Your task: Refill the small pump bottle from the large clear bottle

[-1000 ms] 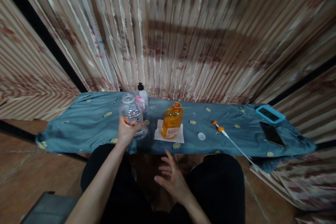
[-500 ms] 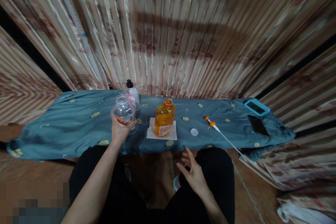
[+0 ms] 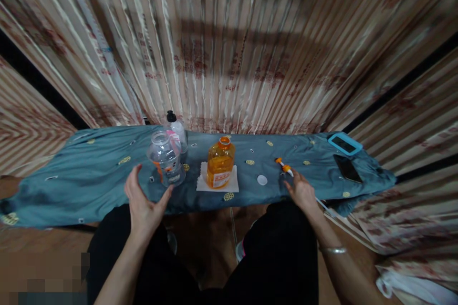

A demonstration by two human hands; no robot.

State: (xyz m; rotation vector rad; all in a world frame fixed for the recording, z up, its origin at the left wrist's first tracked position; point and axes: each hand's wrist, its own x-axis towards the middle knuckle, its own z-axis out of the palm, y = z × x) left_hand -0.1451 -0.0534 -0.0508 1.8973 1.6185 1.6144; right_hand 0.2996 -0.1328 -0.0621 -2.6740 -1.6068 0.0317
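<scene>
Left to right we record the following.

Table cover point(image 3: 89, 176): a blue-grey cloth with small yellow motifs, draped over a long low surface that spans the scene in front of a striped curtain.

Left hand point(image 3: 143, 205): ours, raised at the near edge of the cloth, palm turned rightward, fingers loosely apart and thumb held out; it grips nothing and stands just near and left of the clear bottle.

Clear bottle point(image 3: 165, 158): empty, uncapped, upright on the cloth, orange marking low on its side.

Black-capped bottle point(image 3: 176, 128): upright, just beyond the clear bottle, at the far edge.

Oil bottle point(image 3: 220, 164): amber liquid inside, orange neck, open top, upright on a white napkin point(image 3: 232, 183) near the middle.

White cap point(image 3: 262, 180): a small disc lying flat, right of the napkin.

Siphon tube point(image 3: 286, 168): orange head with a thin white line trailing off the near right edge.

Right hand point(image 3: 302, 189): ours, knuckles up, resting on the cloth at the tube; whether the fingers pinch it we cannot tell.

Dark phone point(image 3: 346, 168) and blue-cased device point(image 3: 344, 144): flat at the far right end.
</scene>
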